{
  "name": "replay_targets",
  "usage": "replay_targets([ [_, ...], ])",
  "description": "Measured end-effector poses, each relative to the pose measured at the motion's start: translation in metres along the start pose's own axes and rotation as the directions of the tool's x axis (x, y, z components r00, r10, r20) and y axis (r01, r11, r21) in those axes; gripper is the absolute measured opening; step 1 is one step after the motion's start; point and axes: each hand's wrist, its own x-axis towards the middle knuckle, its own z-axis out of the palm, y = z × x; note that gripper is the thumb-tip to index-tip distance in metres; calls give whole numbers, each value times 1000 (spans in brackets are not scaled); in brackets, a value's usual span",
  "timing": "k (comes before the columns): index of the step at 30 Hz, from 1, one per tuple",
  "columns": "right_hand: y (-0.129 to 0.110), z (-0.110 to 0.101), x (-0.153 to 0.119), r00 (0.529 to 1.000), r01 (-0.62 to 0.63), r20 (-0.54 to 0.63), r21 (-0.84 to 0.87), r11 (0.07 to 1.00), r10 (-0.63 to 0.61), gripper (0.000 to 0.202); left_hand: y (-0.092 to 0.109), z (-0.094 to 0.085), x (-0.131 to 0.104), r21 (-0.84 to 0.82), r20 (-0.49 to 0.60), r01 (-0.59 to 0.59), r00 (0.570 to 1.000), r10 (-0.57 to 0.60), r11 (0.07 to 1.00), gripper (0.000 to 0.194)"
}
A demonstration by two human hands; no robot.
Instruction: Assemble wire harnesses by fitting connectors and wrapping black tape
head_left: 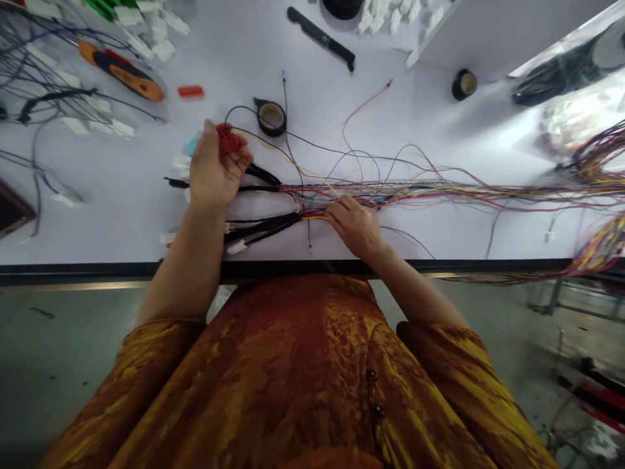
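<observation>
My left hand [217,166] holds a red round connector [227,138] between thumb and fingers, with a dark wire and a yellow wire running from it. My right hand [355,225] has its fingers closed at the bundle of thin coloured wires [434,190] that stretches to the right across the table. What its fingertips pinch is too small to name. Between my hands, black taped branches [268,225] spread leftward from the bundle. A white connector [237,247] lies at the end of one lower branch. Just above the bundle sits a roll of black tape [271,118].
Orange-handled pliers [122,71], a red piece [191,92] and loose wires lie at the left of the table [312,156]. A black tool [321,39], white connectors [378,14] and another tape roll [464,85] are farther back. Coloured wire bundles [603,156] lie right.
</observation>
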Motion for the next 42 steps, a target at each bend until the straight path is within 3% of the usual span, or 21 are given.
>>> replay_targets([
  [3, -3, 2, 5, 999, -28, 16, 20, 999, 28, 31, 0, 0, 0, 12, 27, -14, 1000, 13, 1000, 41],
  [8, -5, 5, 14, 998, 54, 22, 90, 994, -57, 38, 0, 2, 0, 7, -11, 5, 1000, -5, 1000, 42],
  [14, -17, -8, 24, 997, 12, 73, 119, 993, -21, 33, -1, 4, 1, -14, -19, 24, 1000, -25, 1000, 45],
  [19, -24, -10, 35, 995, -58, 88, 77, 995, 51, 29, -1, 4, 2, -26, -25, 20, 999, -20, 999, 43],
  [26, -26, -17, 38, 989, -32, 142, -46, 998, 38, 26, -2, 7, 2, -43, -67, 19, 998, -22, 999, 39],
  [30, -37, -21, 34, 990, -127, 36, -137, 982, 133, 29, -2, 11, 0, -15, -72, 10, 997, -11, 1000, 32],
  [32, -46, -14, 33, 997, -64, -39, -81, 995, 61, 29, -3, 11, 0, -1, -63, 4, 998, -4, 1000, 29],
  [34, -59, -2, 33, 986, 93, -141, 8, 996, -90, 28, -4, 12, 0, 9, -49, -4, 999, 5, 1000, 29],
  [36, -71, 13, 31, 927, 317, -255, 144, 937, -275, 27, -6, 12, 1, 7, -56, -22, 998, 22, 1000, 31],
  [38, -75, 24, 28, 860, 487, -366, 382, 785, -356, 20, -6, 14, 0, -13, -83, -46, 996, 45, 999, 30],
  [40, -68, 26, 25, 888, 453, -412, 706, 545, -204, 8, -6, 17, -1, -31, -100, -61, 993, 58, 998, 26],
  [42, -49, 21, 23, 957, 255, -282, 928, 272, 63, 10, -4, 21, -3, -40, -100, -61, 993, 56, 997, 21],
])
